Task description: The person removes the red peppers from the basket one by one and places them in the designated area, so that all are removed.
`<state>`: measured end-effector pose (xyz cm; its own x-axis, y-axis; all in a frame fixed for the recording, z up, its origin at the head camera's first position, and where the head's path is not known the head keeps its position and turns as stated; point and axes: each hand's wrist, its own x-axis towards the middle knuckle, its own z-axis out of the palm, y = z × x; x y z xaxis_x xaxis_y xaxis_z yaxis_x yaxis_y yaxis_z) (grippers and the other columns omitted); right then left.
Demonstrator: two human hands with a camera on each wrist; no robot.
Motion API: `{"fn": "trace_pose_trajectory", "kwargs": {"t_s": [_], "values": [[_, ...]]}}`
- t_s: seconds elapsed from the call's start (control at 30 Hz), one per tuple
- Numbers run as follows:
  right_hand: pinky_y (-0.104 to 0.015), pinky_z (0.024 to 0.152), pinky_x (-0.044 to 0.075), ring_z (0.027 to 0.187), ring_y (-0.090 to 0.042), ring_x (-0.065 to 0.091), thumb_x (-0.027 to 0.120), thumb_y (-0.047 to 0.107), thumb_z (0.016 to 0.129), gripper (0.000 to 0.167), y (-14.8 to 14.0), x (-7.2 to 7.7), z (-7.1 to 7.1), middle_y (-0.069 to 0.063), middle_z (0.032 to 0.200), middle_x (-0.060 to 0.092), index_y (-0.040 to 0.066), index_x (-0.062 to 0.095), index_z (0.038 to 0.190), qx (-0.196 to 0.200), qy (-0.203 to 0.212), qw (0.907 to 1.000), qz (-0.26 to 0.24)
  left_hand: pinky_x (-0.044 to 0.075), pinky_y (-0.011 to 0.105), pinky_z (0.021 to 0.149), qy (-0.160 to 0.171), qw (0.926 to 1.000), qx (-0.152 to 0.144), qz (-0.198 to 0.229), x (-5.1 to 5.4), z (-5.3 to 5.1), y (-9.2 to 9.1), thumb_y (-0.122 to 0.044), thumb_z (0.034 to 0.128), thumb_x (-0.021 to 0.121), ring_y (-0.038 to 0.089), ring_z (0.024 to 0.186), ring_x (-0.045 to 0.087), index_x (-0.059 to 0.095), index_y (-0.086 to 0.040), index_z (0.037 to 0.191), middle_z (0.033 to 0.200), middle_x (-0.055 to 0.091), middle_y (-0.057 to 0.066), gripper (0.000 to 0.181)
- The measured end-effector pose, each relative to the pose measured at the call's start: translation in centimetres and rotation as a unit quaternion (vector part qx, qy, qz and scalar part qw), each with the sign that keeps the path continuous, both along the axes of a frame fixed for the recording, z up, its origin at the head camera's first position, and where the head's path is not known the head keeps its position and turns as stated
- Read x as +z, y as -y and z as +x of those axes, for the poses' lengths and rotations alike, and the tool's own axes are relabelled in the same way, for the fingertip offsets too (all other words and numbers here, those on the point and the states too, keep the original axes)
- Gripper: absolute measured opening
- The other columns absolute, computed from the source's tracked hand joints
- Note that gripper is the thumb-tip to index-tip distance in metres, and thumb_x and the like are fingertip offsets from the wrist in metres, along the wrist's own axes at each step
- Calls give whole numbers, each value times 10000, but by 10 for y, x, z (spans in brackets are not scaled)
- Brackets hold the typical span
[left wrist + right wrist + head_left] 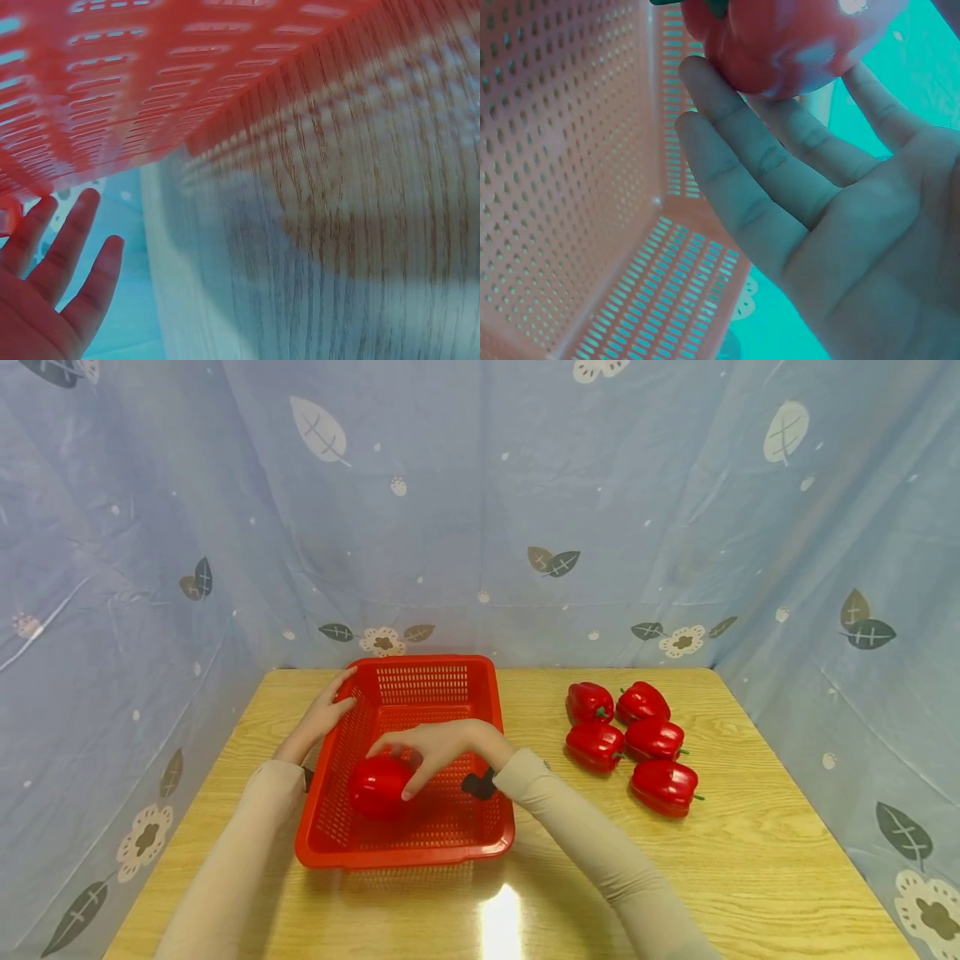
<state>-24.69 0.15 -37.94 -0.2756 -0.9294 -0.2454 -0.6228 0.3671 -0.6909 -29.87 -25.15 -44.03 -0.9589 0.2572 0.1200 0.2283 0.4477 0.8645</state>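
A red plastic basket (408, 857) with slotted walls stands on the table, left of the middle. Over its left rim lies my left hand (321, 718), holding it with the thumb inside and the other fingers outside. Those outer fingers (64, 259) look fairly straight in the left wrist view. My right hand (438, 747) reaches into the basket from the right and grips a glossy red bell pepper (377, 789) between thumb and fingers. Seen in the right wrist view, the pepper (780, 45) has a bit of green stem. In the head view its stem is hidden.
Several red bell peppers (595, 746) with green stems lie in a loose cluster right of the basket. The wooden table (750, 852) is bounded at the back and sides by a blue patterned curtain (450, 527).
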Motion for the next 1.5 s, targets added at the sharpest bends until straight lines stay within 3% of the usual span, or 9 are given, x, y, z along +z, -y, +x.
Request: {"fn": "trace_pose_trajectory", "kwargs": {"t_s": [0.2,0.57,0.7,0.8,0.97,1.03,1.27,1.4,1.5], "values": [[-258,894,465,1145,-105,457,748,299,765,687,-9,10,-1,39,1285,488,238,380,1343,26,-64,9998,-195,361,574,953,-12,9999,2,110,13,12,-7,19,929,411,483,1199,392,177,29,1457,1447,225,331,578],[-330,885,489,1102,-133,497,746,317,765,698,-29,19,-4,31,1294,483,263,370,1351,-177,-183,9990,-355,302,562,1016,-257,9997,28,-56,-11,-8,4,-21,930,424,449,1262,346,186,-55,1479,1482,211,273,599],[-319,858,496,1051,-138,523,745,309,767,691,-37,22,-3,14,1276,497,253,374,1347,-252,-300,9984,-401,300,567,1011,-140,9999,-10,41,6,7,-5,6,926,413,472,1248,352,180,-6,1468,1471,203,302,589],[-295,835,496,1015,-135,537,741,318,769,691,-43,25,-2,6,1274,502,249,372,1349,-298,-448,9976,-430,302,576,1001,-12,9999,-61,112,13,11,-8,16,930,409,491,1240,349,169,22,1461,1460,198,327,583],[-283,851,485,1041,-134,537,737,344,770,693,-55,28,-3,1,1287,499,255,363,1347,-451,-589,9960,-505,326,541,997,-15,10000,9,36,-5,-4,1,-24,943,422,459,1241,375,168,-52,1482,1473,214,291,596],[-296,871,481,1070,-142,537,737,338,771,696,-60,28,-3,-7,1299,496,248,361,1349,-522,-579,9953,-573,334,531,991,-20,10000,25,22,-5,-3,1,-30,943,424,452,1234,385,171,-60,1483,1473,220,287,598],[-333,873,482,1027,-172,573,737,297,777,705,-77,28,-4,-45,1294,498,233,354,1365,-709,-565,9932,-730,340,555,970,-43,9999,-51,94,13,12,-9,24,927,402,487,1204,390,169,25,1460,1441,229,340,582],[-340,893,473,1073,-190,559,742,278,776,725,-84,27,-4,-46,1302,491,239,340,1378,-832,-407,9925,-798,377,531,937,18,9999,-33,97,12,12,-8,16,932,399,476,1173,420,165,9,1466,1439,237,337,583],[-344,892,473,1091,-197,538,741,280,777,726,-89,27,-4,-43,1301,485,244,339,1381,-912,-382,9916,-836,419,483,892,45,10000,-25,83,4,6,-3,-7,941,407,450,1139,453,163,-36,1479,1446,243,321,592]]}}
